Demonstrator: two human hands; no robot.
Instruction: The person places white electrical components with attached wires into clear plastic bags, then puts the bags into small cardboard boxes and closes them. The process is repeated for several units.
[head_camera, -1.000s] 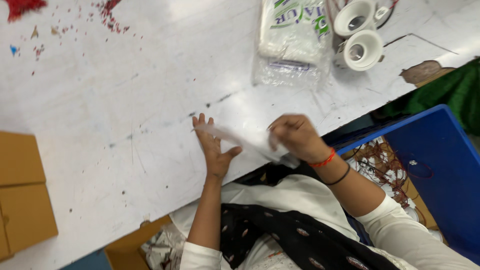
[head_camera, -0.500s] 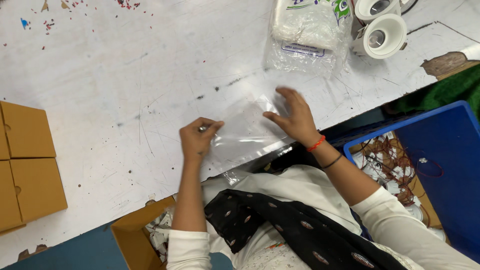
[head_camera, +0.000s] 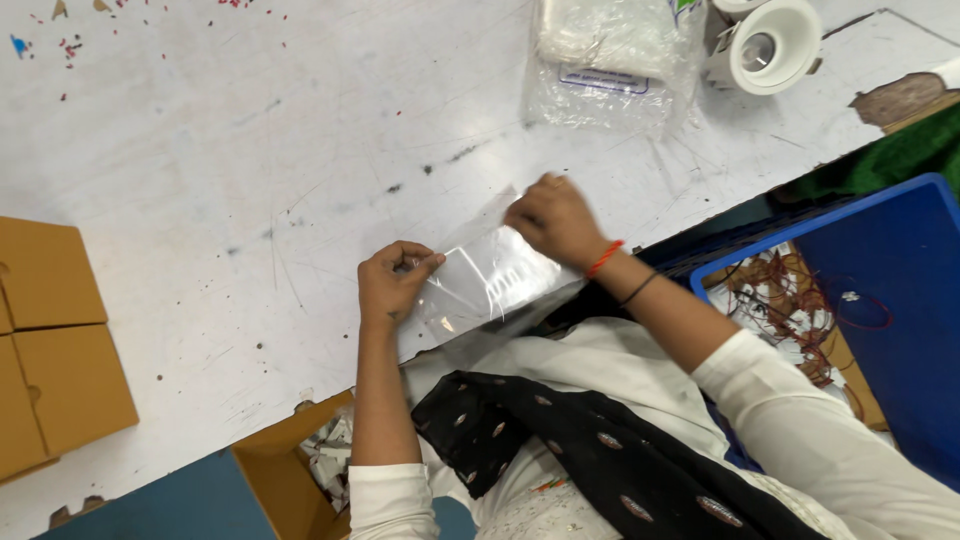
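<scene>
Between both hands (head_camera: 395, 283) (head_camera: 553, 218), clear plastic bag (head_camera: 487, 275)

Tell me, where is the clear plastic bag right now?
In the head view, the clear plastic bag lies at the white table's near edge, between left hand and right hand.

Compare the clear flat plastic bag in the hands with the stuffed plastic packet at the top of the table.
The clear flat plastic bag looks empty and lies flat at the table's near edge; the stuffed plastic packet bulges with whitish contents at the far side. The left hand and the right hand pinch the flat bag; nothing touches the packet. Both are see-through plastic on the white table.
</scene>
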